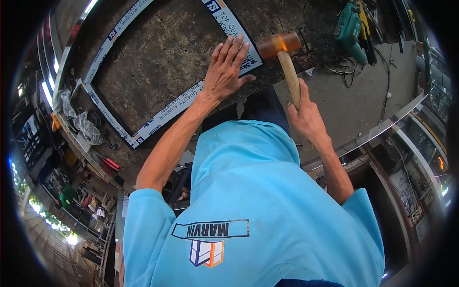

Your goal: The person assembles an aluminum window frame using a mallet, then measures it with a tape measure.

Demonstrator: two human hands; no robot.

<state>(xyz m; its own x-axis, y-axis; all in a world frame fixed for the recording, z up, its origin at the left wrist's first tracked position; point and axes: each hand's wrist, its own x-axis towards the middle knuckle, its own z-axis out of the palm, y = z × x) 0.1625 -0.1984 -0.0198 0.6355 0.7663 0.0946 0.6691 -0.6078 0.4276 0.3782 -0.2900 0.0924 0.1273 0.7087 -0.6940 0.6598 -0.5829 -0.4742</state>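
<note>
A rectangular aluminum frame (179,104), covered in printed white-and-blue protective film, lies on the dark, stained worktable (143,71). My left hand (226,67) rests across its near right corner, fingers stretched out over the film and thumb pointing right. My right hand (308,115) is wrapped round the wooden handle of a mallet (282,44). The mallet's amber head is just right of the frame's corner, its face turned toward the frame's side.
A green power drill (351,31) lies at the upper right, with loose cables (346,69) below it. Crumpled clear plastic (88,129) and red-handled pliers (109,161) sit at the left edge. A long metal bar (373,136) runs along the right.
</note>
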